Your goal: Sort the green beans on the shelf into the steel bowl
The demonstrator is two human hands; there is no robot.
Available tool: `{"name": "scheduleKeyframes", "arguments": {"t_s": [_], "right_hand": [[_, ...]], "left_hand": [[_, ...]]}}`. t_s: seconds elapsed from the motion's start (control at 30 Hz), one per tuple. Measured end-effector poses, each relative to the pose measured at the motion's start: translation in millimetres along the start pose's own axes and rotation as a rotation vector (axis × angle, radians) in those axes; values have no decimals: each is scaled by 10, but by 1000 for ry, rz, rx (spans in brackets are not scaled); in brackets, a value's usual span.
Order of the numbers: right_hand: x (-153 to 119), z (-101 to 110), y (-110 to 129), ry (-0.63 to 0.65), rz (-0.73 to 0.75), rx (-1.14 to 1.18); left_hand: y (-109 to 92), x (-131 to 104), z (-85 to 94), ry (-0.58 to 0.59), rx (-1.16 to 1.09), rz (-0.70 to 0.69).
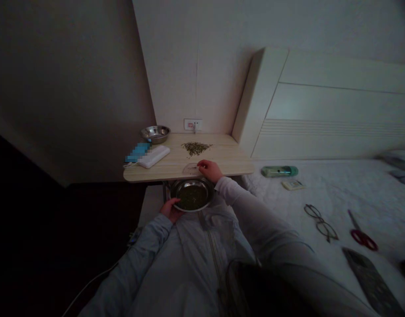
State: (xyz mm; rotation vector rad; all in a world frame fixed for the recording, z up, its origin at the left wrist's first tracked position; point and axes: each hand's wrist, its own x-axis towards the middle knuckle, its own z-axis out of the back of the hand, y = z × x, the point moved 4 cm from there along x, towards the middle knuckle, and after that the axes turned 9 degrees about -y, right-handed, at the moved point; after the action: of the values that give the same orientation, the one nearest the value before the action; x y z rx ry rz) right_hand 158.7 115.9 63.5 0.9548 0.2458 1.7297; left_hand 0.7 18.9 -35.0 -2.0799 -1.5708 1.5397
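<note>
A steel bowl [191,210] with dark green bits in it sits at my lap, just below the front edge of the small wooden table [232,154]. My left hand [171,210] grips the bowl's left rim, thumb over the edge. My right hand [210,170] is at the table's front edge above the bowl, fingers bent together beside a small clear patch or piece of film [190,168]; what the fingertips hold, if anything, is too small to make out. Behind it a loose pile of small green pieces [196,148] lies on the table.
At the table's left are another steel bowl [155,134], a white power bank [154,156] and a blurred blue object [138,152]. The bed [275,198] on the right bears a green bottle [279,171], glasses [321,223], red-handled scissors [363,239] and a dark long object [370,277].
</note>
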Motion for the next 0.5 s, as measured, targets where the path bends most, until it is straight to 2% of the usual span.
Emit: {"name": "scheduleKeyframes", "arguments": {"t_s": [0.27,0.5], "right_hand": [[91,-111,55,-48,-32,-33],[90,27,-75,-106,-52,-33]], "left_hand": [[-3,-44,-23,-4,4,8],[5,-8,-15,37,0,3]]}}
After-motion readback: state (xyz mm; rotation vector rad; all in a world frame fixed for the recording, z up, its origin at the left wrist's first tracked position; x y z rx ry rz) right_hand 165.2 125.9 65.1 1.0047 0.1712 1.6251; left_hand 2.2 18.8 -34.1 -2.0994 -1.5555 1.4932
